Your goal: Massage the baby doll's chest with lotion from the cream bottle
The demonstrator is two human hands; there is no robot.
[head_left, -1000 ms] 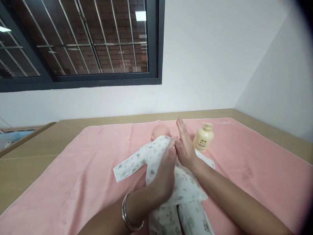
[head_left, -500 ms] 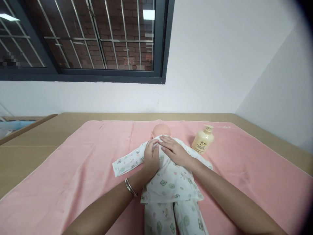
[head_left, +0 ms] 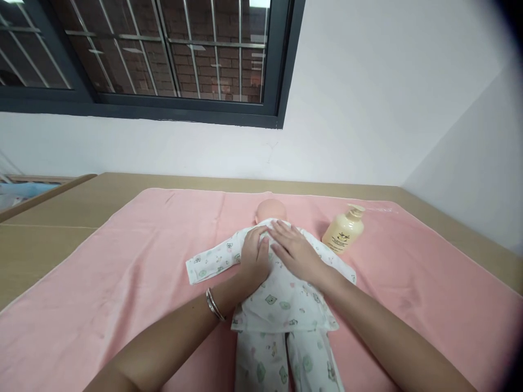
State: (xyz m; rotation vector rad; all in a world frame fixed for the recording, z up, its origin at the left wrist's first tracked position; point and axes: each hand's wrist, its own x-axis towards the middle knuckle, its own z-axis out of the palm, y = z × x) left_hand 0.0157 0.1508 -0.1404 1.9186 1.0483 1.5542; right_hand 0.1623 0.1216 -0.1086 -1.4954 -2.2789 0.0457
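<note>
A baby doll point(head_left: 271, 210) lies on a pink sheet point(head_left: 155, 245), its bald head pointing away from me. It wears a white printed pyjama top point(head_left: 286, 305) and matching trousers point(head_left: 261, 362). My left hand point(head_left: 255, 256) rests on the upper left of the top, fingers stretched toward the neck, thumb apart. Flat on the upper chest or back lies my right hand point(head_left: 296, 250), its fingers extended near the left fingertips. Which side of the doll faces up I cannot tell. Both hands touch the cloth and hold nothing. One sleeve point(head_left: 212, 261) reaches out to the left.
A pale yellow pump bottle point(head_left: 343, 228) leans or lies by the doll's right-hand sleeve. The sheet covers a tan surface point(head_left: 53, 239) against a white wall point(head_left: 351, 109). A dark-framed barred window point(head_left: 180, 106) is above. Bluish items point(head_left: 24, 190) show at far left.
The view has tilted and shifted slightly, so the window sits higher. Both hands stay on the doll's upper body, with hardly any visible movement over the cloth.
</note>
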